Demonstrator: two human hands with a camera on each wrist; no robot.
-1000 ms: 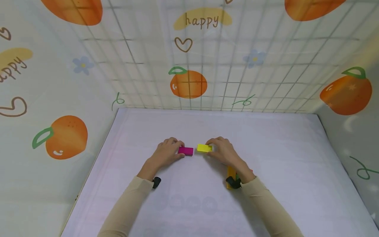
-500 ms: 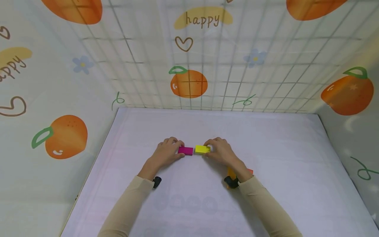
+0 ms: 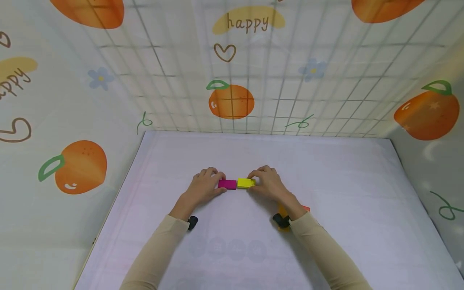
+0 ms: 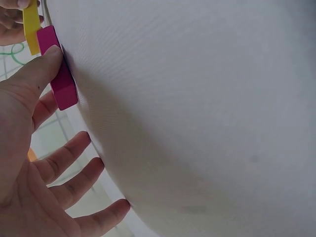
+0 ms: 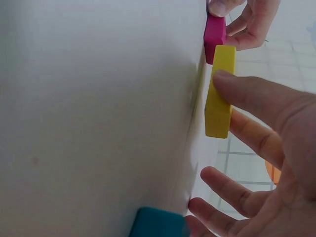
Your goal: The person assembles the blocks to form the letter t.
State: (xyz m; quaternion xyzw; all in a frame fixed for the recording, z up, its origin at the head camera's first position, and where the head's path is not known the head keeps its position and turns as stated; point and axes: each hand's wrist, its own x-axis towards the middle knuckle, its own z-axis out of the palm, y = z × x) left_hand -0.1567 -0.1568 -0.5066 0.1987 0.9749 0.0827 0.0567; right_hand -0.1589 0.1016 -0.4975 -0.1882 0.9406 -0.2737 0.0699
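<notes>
Fingers of the left hand (image 3: 206,185) pinch a magenta block (image 3: 227,185) midway across the tabletop (image 3: 232,155); facing it, the fingers of the right hand (image 3: 270,183) pinch a yellow block (image 3: 245,183). The blocks sit nearly end to end; from here I can't tell whether they touch. An orange block (image 3: 283,210) and a red block (image 3: 306,208) peek out around the right wrist (image 3: 295,208).

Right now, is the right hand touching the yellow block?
Touching. The right wrist view shows the right hand with its thumb tip pressed against the yellow block, no gap between them.
</notes>
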